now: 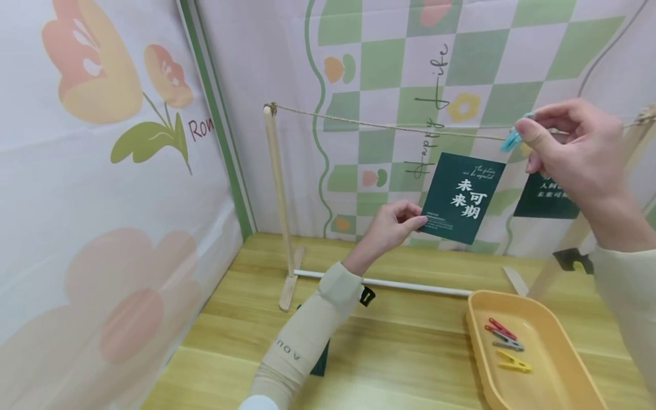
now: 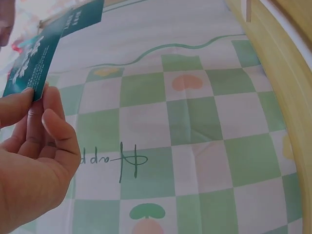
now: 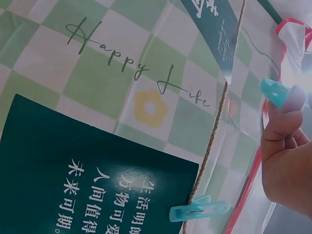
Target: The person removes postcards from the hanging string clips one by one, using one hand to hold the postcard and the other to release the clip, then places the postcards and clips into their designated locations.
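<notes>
Your left grip is pinching the green card at its lower left corner, thumb on the printed face and fingers behind. Nearly all of the card extends up and to the right beyond your fingertips, tilted, with its white lettering towards you. In the head view its top edge sits just below the cord; you cannot tell whether the 2 touch, since in the right wrist view its corner overlaps the cord.

Your right grip is pinching a blue clothespin between thumb and fingers, its far end pointing down and left, near the card's upper right corner but apart from it. In the right wrist view this clothespin is clear of the cord.

Beside your card, 1 hanging card is fastened to the cord by a turquoise clothespin; in the head view your right hand partly covers that card.

On the worktop, below your right grip, the orange tray holds 3 clothespins: red, grey and yellow.
</notes>
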